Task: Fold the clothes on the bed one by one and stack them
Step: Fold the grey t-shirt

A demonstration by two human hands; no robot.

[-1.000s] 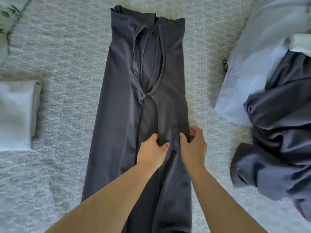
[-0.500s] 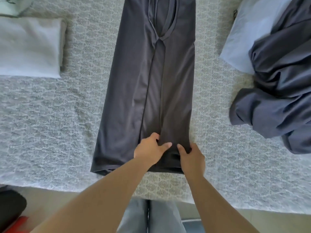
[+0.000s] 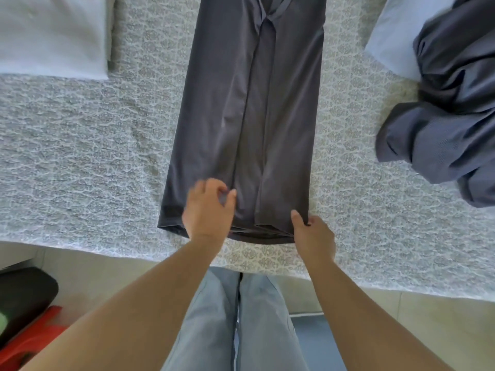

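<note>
**Both hands now at the near hem**

Your hands have worked down the dark grey garment (image 3: pixel 246 116) from its middle to its near end in the last second. The right hand (image 3: pixel 313 234) has moved out from the centre to the right corner of the hem; its thumb lies on top and the fingers tuck under, so its grip is clamped on the cloth. The left hand (image 3: pixel 207 207) has shifted left of centre, fingers curled and pinching a small tuck of fabric just above the hem.

Judgement: side folds look done; next is likely lifting the hem and folding lengthwise.

The garment lies flat on the bed (image 3: pixel 80 156), a narrow strip, long axis running straight away from you, hem nearest, neckline far. Folded white piece (image 3: pixel 53 36) far left; unfolded clothes (image 3: pixel 442 116) right.
</note>
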